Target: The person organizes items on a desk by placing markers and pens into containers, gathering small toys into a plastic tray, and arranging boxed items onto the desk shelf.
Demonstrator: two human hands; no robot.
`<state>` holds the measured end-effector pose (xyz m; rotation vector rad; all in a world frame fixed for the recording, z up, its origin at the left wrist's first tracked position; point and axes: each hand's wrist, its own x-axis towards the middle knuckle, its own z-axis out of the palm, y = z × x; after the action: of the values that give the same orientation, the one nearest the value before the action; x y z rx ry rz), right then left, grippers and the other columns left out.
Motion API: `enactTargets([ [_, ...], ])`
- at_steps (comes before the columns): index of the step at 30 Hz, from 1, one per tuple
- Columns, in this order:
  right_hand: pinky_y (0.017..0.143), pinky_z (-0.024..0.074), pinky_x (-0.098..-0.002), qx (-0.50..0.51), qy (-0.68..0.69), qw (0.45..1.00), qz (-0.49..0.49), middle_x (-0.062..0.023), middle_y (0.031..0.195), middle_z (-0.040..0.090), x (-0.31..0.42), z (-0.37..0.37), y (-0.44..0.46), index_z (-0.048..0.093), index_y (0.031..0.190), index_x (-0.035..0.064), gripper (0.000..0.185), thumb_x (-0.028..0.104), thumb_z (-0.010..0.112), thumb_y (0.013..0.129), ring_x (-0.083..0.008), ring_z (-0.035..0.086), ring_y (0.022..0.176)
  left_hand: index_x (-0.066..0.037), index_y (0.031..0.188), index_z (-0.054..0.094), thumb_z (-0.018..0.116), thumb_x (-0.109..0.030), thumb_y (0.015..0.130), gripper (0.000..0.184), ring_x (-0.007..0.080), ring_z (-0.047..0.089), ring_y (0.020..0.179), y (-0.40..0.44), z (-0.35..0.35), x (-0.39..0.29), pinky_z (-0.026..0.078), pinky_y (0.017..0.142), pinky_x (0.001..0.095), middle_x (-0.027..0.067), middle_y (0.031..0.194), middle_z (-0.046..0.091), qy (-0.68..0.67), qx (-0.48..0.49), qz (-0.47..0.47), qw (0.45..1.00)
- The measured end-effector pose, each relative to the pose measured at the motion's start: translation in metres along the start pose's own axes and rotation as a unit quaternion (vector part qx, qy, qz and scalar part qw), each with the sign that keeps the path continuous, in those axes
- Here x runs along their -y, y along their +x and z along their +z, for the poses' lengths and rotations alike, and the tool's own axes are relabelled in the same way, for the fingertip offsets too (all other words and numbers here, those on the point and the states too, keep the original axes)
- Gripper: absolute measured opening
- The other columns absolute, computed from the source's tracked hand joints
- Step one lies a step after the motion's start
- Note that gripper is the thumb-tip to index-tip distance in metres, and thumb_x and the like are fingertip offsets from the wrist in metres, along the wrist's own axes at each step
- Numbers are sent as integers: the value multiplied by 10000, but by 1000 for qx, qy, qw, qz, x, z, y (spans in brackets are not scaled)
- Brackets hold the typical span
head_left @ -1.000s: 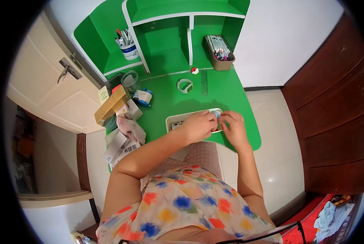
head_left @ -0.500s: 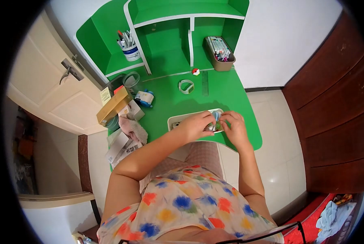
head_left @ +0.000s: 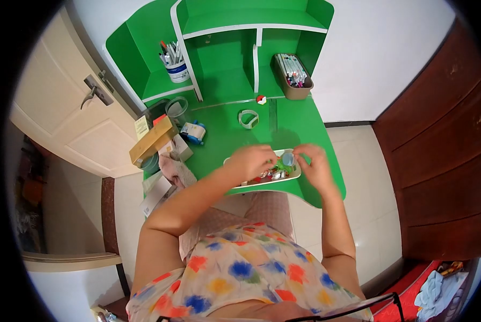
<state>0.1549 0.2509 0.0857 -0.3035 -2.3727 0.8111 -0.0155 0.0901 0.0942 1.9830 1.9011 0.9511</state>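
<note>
A white tray (head_left: pixel 277 185) with small colourful and silvery items lies near the front edge of the green desk (head_left: pixel 224 134). Over the tray's left part is my left hand (head_left: pixel 255 162), its fingers drawn together; whatever they hold is too small to make out. My right hand (head_left: pixel 313 162) is at the tray's right end, with fingertips pinched at the edge of a round bluish item (head_left: pixel 288 159). Below that item, something bright green (head_left: pixel 283 168) shows in the tray.
A white watch (head_left: pixel 248 119), a ruler (head_left: pixel 273 115) and a red-and-white piece (head_left: pixel 261 100) lie behind the tray. Boxes, a pink cloth (head_left: pixel 176 169) and a clear cup (head_left: pixel 177 109) crowd the left side. Shelves hold a pen cup (head_left: pixel 177 72) and a marker basket (head_left: pixel 298 92).
My left hand has moved left and up from the tray's middle, uncovering more of the contents. The round bluish item shows more fully beside my right hand. The view has shifted slightly.
</note>
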Motion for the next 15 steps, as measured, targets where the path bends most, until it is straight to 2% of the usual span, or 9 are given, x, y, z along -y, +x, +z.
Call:
enactTargets([
  [6, 839, 475, -405, 54, 7, 999, 6, -136, 1000, 635, -11, -4, 62, 618, 1012, 45, 252, 17, 661, 765, -328, 610, 930, -72, 866, 618, 676, -132, 796, 109, 271, 619, 808, 23, -36, 57, 494, 695, 375, 85, 865, 605, 75, -123, -97, 985],
  [8, 858, 478, -407, 87, 17, 996, -3, -143, 1028, 626, -30, 12, 88, 604, 1061, 52, 306, 16, 659, 761, -332, 608, 950, -97, 900, 622, 709, -170, 769, 173, 285, 625, 825, 28, -33, 84, 496, 714, 397, 74, 886, 636, 141, -113, -108, 978],
  [11, 891, 475, -397, 129, -59, 985, -95, -138, 1105, 604, -63, 49, 124, 593, 1121, 74, 379, 22, 651, 750, -330, 582, 1029, -124, 953, 631, 725, -193, 750, 234, 291, 631, 849, 37, -22, 113, 498, 732, 413, 66, 911, 661, 197, -84, -142, 966],
  [15, 940, 460, -397, 170, -211, 943, -195, -119, 1262, 530, -93, 99, 161, 576, 1194, 112, 397, 72, 593, 799, -317, 521, 1145, -142, 996, 643, 726, -193, 742, 272, 284, 643, 858, 44, -7, 136, 505, 731, 415, 59, 935, 681, 219, -62, -153, 962],
])
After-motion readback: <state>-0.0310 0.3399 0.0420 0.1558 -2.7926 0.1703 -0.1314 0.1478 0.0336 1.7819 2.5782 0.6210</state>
